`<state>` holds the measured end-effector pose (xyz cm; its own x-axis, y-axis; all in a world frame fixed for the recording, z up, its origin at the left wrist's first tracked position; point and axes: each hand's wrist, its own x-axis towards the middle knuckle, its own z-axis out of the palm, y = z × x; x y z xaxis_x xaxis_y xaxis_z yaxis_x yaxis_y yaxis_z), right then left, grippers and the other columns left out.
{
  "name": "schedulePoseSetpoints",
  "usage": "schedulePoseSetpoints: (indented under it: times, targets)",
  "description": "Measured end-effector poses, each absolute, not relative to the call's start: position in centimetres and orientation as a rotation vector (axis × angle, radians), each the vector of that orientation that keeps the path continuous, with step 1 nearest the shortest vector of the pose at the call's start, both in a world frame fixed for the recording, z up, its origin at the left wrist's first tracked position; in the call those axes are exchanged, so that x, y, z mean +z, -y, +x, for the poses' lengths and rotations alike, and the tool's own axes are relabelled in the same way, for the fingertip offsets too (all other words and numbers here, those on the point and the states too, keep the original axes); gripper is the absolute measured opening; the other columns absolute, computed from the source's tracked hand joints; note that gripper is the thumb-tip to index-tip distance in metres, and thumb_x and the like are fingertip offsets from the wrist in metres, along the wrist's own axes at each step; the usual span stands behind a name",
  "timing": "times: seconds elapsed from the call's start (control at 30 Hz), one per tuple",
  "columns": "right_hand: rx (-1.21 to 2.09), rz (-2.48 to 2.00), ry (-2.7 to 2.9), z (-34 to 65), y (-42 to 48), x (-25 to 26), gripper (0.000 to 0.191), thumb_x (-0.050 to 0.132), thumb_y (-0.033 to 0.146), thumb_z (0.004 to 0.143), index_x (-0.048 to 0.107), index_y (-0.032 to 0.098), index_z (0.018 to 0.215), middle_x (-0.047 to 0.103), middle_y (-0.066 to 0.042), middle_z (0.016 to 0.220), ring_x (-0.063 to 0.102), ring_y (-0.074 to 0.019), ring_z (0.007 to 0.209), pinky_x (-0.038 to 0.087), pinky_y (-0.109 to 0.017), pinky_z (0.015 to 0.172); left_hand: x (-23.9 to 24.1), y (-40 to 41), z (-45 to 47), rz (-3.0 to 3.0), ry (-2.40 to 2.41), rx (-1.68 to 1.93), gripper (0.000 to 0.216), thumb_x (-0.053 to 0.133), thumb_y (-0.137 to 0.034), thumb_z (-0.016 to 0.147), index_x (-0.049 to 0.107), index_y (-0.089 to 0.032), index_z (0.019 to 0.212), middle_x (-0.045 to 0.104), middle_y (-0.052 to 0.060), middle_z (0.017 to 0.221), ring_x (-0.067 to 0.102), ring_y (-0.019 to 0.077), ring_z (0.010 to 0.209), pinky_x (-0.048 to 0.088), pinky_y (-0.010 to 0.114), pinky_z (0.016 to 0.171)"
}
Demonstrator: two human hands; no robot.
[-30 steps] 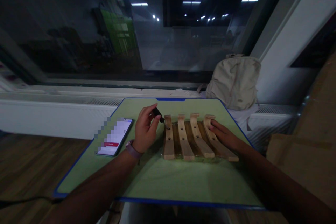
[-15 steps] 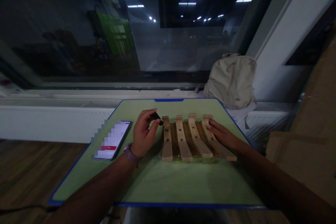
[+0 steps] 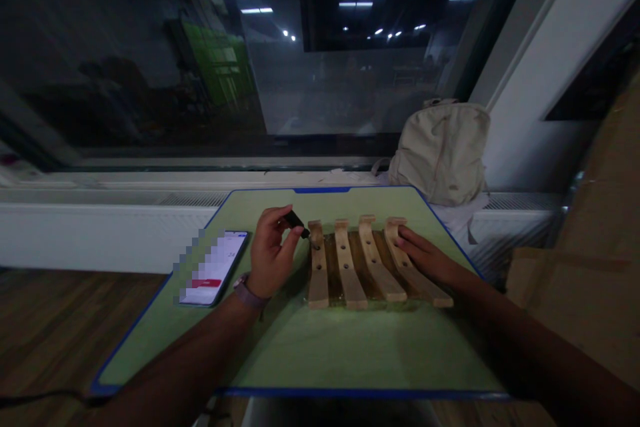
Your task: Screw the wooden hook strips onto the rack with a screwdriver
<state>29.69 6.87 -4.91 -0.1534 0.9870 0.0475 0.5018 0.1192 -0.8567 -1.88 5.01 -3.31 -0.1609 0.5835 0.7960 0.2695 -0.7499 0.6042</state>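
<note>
My left hand [image 3: 274,250] is closed in a pinch on a short black tool [image 3: 295,221], whose narrow end slants down toward the upper hole of the leftmost curved wooden hook [image 3: 318,283]. The tool's exact kind is too dark to make out. Several such hooks stand side by side, each with two holes, over a shiny brown piece [image 3: 357,247]. On the right, my right hand [image 3: 425,257] grips the upper part of the rightmost wooden hook [image 3: 425,285], fingertips against its side; the thumb is hidden.
A phone [image 3: 220,267] with a lit screen lies left on the green, blue-edged table [image 3: 370,353]. Beyond the table are a radiator [image 3: 100,230] and a dark window [image 3: 320,93]. A beige backpack [image 3: 443,153] sits behind right, and cardboard [image 3: 575,307] stands at the right.
My left hand and the black tool have shifted very slightly left. My right hand stays on the rightmost hook, and the hooks look almost unmoved.
</note>
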Motion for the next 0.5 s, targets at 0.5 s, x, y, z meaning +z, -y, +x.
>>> schedulePoseSetpoints:
  times: [0.5]
  targets:
    - [0.969, -1.390, 1.798, 29.78, -6.88, -4.99, 0.066, 0.054, 0.071, 0.085, 0.065, 0.028, 0.133, 0.057, -0.003, 0.148, 0.043, -0.0367, 0.143, 0.026, -0.055, 0.122, -3.07, -4.64, -1.87, 1.833, -0.964, 1.904, 0.032, 0.059, -0.028, 0.095, 0.059, -0.023, 0.127, 0.067, 0.008, 0.111, 0.068, 0.0163, 0.099, 0.058, 0.031, 0.086]
